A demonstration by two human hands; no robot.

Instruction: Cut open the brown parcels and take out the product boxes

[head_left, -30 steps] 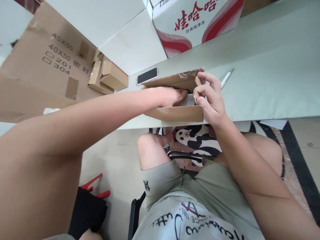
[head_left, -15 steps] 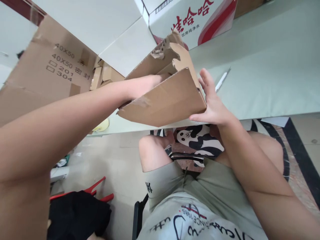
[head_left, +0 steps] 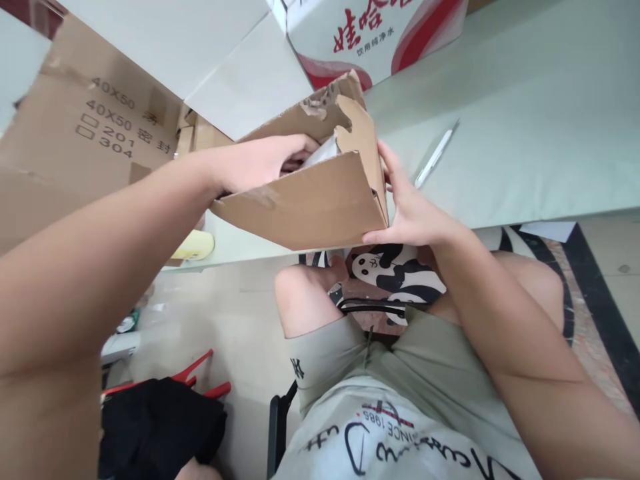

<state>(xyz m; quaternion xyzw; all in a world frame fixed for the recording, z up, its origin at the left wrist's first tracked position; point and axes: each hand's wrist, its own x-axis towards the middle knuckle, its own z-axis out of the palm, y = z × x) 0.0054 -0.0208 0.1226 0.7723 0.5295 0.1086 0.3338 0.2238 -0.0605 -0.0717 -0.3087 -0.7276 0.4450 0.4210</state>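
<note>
An open cardboard box [head_left: 300, 213] with torn, cut-out edges is tilted over the front edge of the table. My left hand [head_left: 273, 160] reaches into it from the left, fingers curled at a pale, plastic-looking packet [head_left: 324, 153]. Only the upper part of that packet shows; the front wall of the box hides the rest. Against the box's right end my right hand [head_left: 407, 207] grips, with the thumb at the lower front corner and the fingers along the end panel. A white pen [head_left: 437, 157] lies on the table just beyond this hand.
A white-and-red carton [head_left: 375, 40] stands behind the box on the pale green tablecloth [head_left: 540, 133]. To the left rises a large printed cardboard carton [head_left: 85, 153]. A yellow object [head_left: 197, 245] lies at the table edge. Below left, black cloth [head_left: 160, 427] covers a red stool [head_left: 200, 367].
My left hand has drawn partly up and left out of the box, and the pale packet now shows. The box has shifted left, and my right hand has closed onto its end.
</note>
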